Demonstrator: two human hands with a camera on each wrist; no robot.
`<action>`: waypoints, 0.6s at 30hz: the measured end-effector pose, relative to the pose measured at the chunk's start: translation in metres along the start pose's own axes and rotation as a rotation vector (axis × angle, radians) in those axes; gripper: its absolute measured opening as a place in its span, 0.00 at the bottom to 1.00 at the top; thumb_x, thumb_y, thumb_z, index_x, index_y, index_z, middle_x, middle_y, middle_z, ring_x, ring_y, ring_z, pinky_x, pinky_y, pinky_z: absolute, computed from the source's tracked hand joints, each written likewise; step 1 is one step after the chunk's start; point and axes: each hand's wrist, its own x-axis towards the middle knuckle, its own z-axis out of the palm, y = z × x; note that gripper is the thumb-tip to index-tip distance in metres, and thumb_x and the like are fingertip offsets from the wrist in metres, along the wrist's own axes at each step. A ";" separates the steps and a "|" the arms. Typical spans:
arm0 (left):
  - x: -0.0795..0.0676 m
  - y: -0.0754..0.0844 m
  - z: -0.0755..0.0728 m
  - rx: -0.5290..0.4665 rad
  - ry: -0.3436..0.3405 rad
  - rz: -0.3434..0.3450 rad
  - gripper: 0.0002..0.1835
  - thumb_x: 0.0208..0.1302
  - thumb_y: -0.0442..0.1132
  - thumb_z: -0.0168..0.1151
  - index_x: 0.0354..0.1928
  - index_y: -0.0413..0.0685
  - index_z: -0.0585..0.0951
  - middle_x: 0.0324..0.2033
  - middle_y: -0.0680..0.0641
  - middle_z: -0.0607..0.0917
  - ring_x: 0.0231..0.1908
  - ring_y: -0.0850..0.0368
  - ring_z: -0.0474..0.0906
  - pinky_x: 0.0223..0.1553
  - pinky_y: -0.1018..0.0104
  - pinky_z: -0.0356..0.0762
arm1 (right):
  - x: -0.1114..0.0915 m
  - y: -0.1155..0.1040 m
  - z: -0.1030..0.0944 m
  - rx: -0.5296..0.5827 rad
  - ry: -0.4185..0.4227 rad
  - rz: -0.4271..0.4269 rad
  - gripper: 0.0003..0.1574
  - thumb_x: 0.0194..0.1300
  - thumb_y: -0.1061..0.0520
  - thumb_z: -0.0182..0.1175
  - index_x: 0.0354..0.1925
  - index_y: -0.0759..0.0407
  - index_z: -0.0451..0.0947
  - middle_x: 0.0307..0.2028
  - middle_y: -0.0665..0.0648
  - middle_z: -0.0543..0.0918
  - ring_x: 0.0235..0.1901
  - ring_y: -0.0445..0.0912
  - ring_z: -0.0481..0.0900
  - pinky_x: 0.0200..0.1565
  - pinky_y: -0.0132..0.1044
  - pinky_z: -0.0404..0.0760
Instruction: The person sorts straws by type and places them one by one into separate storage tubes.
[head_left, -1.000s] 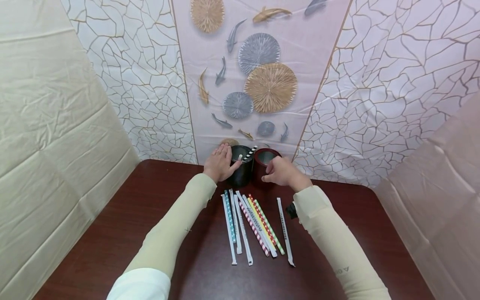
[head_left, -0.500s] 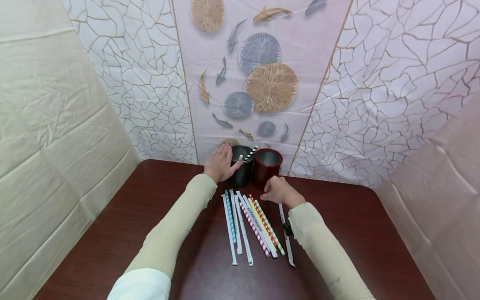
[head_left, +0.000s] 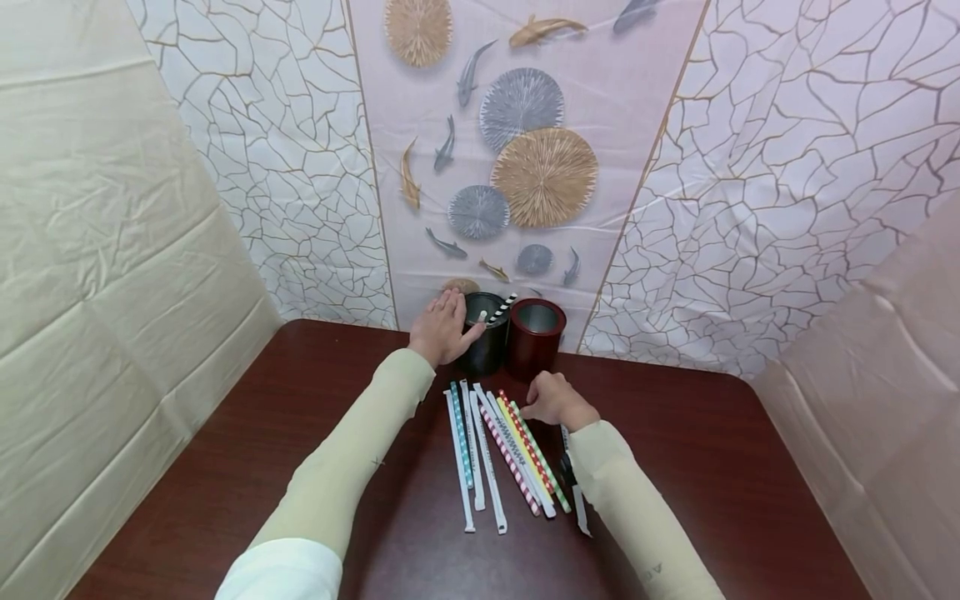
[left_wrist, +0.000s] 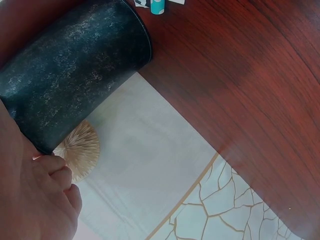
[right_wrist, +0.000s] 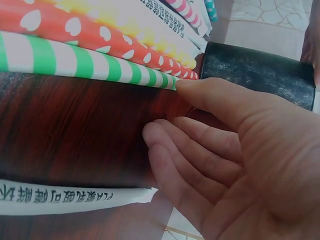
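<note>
My left hand holds the black cup near its rim, the thumb across the front and the fingers along the far left side. A black-and-white striped straw and a white-ended one stand in that cup. Beside it is a dark red cup. My right hand is low over the row of straws, holding nothing. In the right wrist view its thumb is by the end of a green-and-white striped straw, its other fingers loosely bent. Whether the thumb touches the straw is unclear.
Paper-wrapped straws, a blue one, a pink-striped one, a yellow one and a red one lie side by side. One wrapped straw lies apart, right of them. A patterned cloth hangs behind the table.
My right hand has come back from the dark red cup's rim, down toward the upper end of the green-striped straw. My left hand stays on the black cup.
</note>
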 end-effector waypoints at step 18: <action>0.005 -0.003 0.005 0.005 0.001 0.002 0.47 0.82 0.69 0.25 0.85 0.38 0.48 0.85 0.40 0.50 0.86 0.47 0.45 0.85 0.54 0.47 | 0.006 -0.016 0.003 -0.077 -0.035 0.057 0.27 0.64 0.57 0.73 0.13 0.53 0.73 0.14 0.49 0.70 0.19 0.46 0.70 0.29 0.37 0.72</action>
